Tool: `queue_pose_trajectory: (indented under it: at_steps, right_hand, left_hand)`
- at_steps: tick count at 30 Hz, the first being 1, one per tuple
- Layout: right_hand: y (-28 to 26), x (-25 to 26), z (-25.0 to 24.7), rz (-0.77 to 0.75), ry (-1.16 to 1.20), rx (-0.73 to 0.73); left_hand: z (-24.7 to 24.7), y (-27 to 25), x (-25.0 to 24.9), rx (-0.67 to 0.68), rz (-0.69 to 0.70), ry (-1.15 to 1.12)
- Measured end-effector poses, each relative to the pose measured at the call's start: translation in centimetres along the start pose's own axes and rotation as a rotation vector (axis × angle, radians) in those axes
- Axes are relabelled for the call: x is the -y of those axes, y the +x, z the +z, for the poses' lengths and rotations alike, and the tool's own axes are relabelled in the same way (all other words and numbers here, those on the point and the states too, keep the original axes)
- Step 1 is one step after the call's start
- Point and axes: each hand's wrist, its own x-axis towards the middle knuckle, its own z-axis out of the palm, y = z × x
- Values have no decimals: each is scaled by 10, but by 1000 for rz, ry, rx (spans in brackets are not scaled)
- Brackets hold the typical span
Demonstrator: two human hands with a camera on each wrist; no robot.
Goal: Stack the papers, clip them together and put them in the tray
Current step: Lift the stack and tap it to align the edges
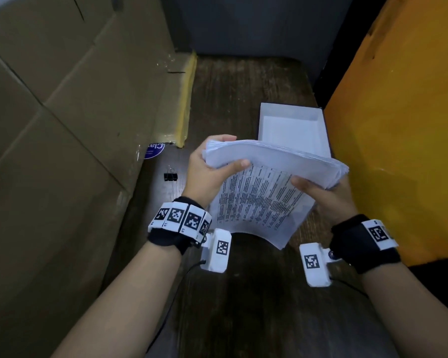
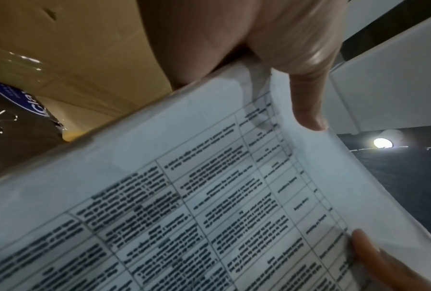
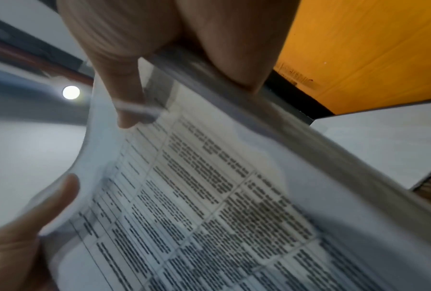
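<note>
A thick stack of printed papers [image 1: 267, 182] is held up above the dark wooden table, bowed over at its top edge, printed tables facing me. My left hand [image 1: 212, 164] grips its left edge, thumb on the front. My right hand [image 1: 321, 189] grips the right edge the same way. The wrist views show the printed sheets [image 2: 209, 196] [image 3: 221, 196] close up, with a thumb pressed on each side. A black binder clip [image 1: 170, 174] lies on the table left of my left hand. The white tray [image 1: 292, 125] sits behind the stack.
A large cardboard box [image 1: 75, 112] walls the left side, with a blue sticker [image 1: 154, 150] near its base. An orange panel [image 1: 398, 125] closes the right side. A dark wall stands at the far end of the wooden table [image 1: 243, 81].
</note>
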Motion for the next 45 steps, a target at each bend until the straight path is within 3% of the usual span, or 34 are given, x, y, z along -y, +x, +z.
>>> queue_pose_trajectory:
  at_steps: [4, 10, 18, 27, 30, 34, 36, 40, 45]
  right_hand:
    - [1, 1, -5, 45, 73, 19]
    - [3, 5, 6, 35, -62, 35]
    - [6, 23, 2, -252, -111, 87]
    - [1, 14, -3, -249, -32, 28]
    - [0, 9, -7, -197, -25, 15]
    - [-5, -2, -3, 22, 22, -9]
    - [-5, -3, 0, 48, 27, -5]
    - [-3, 3, -1, 75, 88, 15]
    - [-7, -3, -11, 186, -16, 94]
  left_hand:
    - [-6, 2, 1, -9, 1, -55]
    - [4, -4, 2, 122, 34, 6]
    - [-3, -2, 1, 196, 114, -54]
    - [-2, 6, -1, 180, 178, -38]
    - [-1, 4, 0, 143, 146, -12]
    - [-1, 2, 8, 149, 9, 21]
    - [1, 3, 10, 120, -37, 28]
    - [-1, 3, 8, 53, -17, -8]
    - [-6, -5, 21, 67, -56, 22]
